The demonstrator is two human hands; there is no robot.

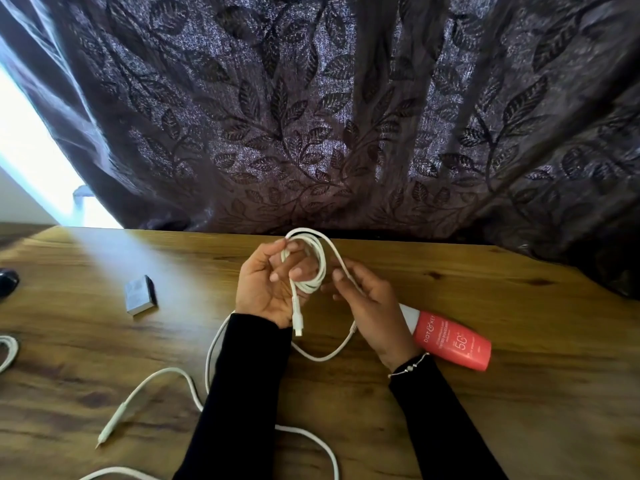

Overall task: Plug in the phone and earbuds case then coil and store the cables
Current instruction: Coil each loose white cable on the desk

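My left hand [265, 287] holds a small coil of white cable [313, 263] above the wooden table [519, 358]. One plug end [298, 323] hangs down from the coil below my palm. My right hand [367, 299] pinches the same cable's free strand, which loops down onto the table between my wrists. A second white cable [166, 374] lies loose on the table at the lower left, its plug tip [105, 434] pointing left. No phone or earbuds case can be made out.
A red sunscreen tube [453, 341] lies just right of my right wrist. A small grey box [140, 294] sits to the left. A dark object [7, 280] and another white cable piece [8, 351] are at the left edge. A patterned curtain [329, 116] hangs behind the table.
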